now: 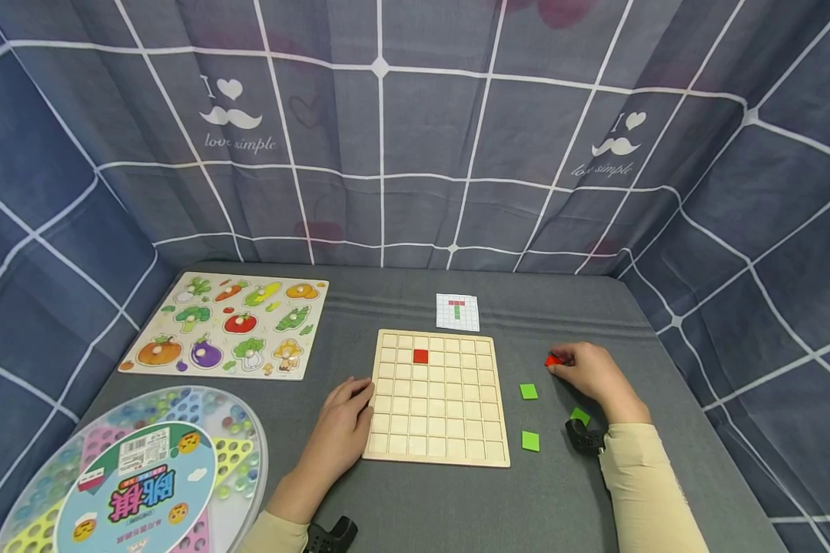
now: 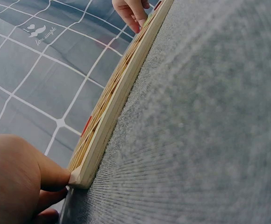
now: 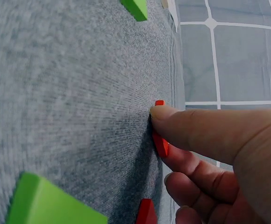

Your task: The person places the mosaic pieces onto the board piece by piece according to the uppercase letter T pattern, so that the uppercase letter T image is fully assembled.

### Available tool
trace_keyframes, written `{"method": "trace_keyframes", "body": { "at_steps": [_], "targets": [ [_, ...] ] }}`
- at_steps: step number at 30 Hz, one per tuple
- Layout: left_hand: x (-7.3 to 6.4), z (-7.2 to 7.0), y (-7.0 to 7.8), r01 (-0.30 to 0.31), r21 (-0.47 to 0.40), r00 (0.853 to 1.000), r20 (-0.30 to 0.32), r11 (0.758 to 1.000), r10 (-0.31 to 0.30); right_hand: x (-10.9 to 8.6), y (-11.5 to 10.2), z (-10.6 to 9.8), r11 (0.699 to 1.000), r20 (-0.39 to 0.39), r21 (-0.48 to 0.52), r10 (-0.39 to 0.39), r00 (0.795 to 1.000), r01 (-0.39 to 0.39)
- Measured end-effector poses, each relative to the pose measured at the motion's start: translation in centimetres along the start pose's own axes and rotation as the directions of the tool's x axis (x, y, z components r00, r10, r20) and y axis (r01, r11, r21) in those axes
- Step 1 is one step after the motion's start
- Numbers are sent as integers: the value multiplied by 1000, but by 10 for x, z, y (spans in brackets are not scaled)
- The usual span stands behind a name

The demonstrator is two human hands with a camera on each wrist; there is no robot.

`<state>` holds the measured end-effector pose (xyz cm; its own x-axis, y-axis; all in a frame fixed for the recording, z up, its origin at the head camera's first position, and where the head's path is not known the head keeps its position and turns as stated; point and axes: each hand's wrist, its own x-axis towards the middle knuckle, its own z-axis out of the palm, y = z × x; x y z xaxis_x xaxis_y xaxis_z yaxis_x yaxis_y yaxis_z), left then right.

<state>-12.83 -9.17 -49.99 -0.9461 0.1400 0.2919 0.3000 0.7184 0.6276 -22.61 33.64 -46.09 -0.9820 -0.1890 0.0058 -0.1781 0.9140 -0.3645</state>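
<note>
A light wooden grid board (image 1: 437, 399) lies flat on the grey cloth, with one red square tile (image 1: 420, 356) in its upper rows. Against the board's left edge rests my left hand (image 1: 342, 418), its thumb (image 2: 58, 175) touching the corner in the left wrist view. Right of the board, my right hand (image 1: 595, 376) pinches a red tile (image 3: 160, 142) between thumb and finger, low over the cloth. Another red tile (image 3: 147, 212) lies below the fingers in the right wrist view. Green tiles (image 1: 529, 392) lie between the board and the right arm, one green tile (image 1: 580, 416) near the wrist.
Behind the board lies a pattern card (image 1: 457, 312) showing a red and green T. A vegetable puzzle board (image 1: 224, 326) sits at the back left. A round Chinese checkers box (image 1: 138, 476) stands front left. Checked curtains (image 1: 415, 115) enclose the table.
</note>
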Motion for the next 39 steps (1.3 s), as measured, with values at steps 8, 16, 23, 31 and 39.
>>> {"method": "trace_keyframes", "body": {
  "at_steps": [8,16,23,31,39],
  "targets": [
    [1,-1,0,11,4,1000,-2,1000,-11,7,-10,-4,999,-33,-7,-38,999,38],
    [1,0,0,15,-4,1000,4,1000,-15,12,-24,-5,1000,-24,0,-23,999,23],
    [0,0,0,16,-5,1000,4,1000,-16,20,-35,-4,997,-36,27,-66,997,67],
    [0,0,1,18,-5,1000,8,1000,-18,28,-55,0,994,-44,32,-105,994,106],
    [0,0,1,21,-3,1000,14,1000,-21,35,-81,8,991,-16,54,-124,992,125]
  ]
}}
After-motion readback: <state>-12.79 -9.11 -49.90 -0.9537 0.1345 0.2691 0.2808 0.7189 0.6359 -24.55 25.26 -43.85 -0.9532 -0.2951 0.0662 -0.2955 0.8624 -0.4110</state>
